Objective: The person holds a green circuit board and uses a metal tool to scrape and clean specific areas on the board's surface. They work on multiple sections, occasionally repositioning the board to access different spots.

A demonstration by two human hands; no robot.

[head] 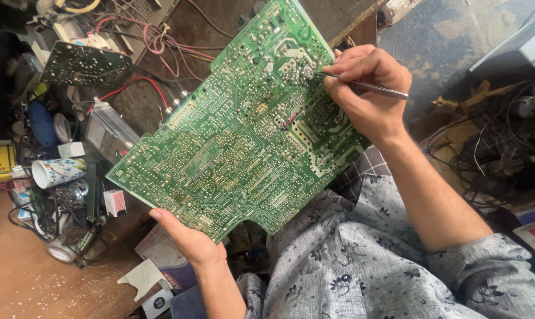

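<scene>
Your left hand (190, 239) grips the green circuit board (244, 130) at its six-o'clock edge.
The board's long axis runs seven to one o'clock; your right hand (368, 88) pinches a metal probe (362, 84) pointing nine o'clock onto it.

Board: I see a large green circuit board (244, 127), solder side up, tilted across the middle of my view.
Left hand: my left hand (190, 239) grips the board's lower edge, thumb on its face.
Right hand: my right hand (368, 88) pinches a thin metal tool (362, 84) like a pen; its tip touches the board near the upper right.
Clothing: a grey flowered shirt (362, 266) fills the bottom.
Left side: a second, darker board (84, 64), red wires (140, 82), a patterned cup (57, 172) lying on its side amid clutter.
Right side: tangled dark cables (498, 147).
</scene>
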